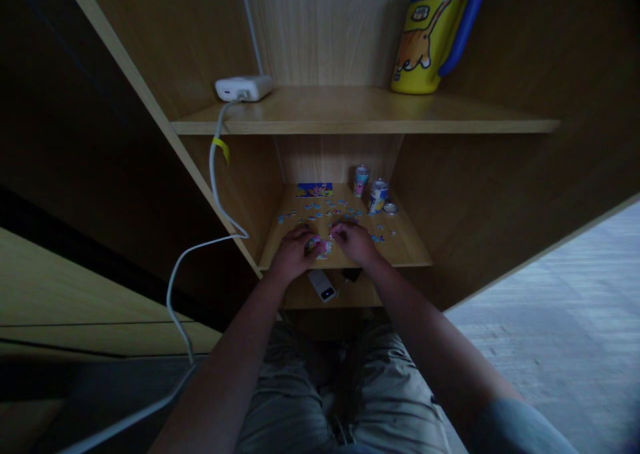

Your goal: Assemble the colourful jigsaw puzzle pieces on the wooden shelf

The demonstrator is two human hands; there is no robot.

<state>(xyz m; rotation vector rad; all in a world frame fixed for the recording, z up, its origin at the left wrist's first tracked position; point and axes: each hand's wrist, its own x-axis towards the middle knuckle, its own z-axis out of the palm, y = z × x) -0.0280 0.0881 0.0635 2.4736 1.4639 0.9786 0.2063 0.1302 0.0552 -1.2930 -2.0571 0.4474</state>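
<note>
Both my hands rest on the lower wooden shelf (pixel 410 254) near its front edge. My left hand (pixel 295 251) and my right hand (pixel 354 241) have curled fingers pinching a small joined cluster of colourful puzzle pieces (pixel 320 246) between them. Several loose puzzle pieces (pixel 330 211) lie scattered on the shelf beyond my hands. A blue and yellow picture card (pixel 314 189) lies at the back of the shelf.
Two small printed cans (pixel 370 189) and a round lid (pixel 390 208) stand at the shelf's back right. A white power bank (pixel 323 285) lies below the shelf edge. On the upper shelf sit a white adapter (pixel 243 87) with a hanging cable (pixel 215 194) and a yellow-blue bottle (pixel 435 34).
</note>
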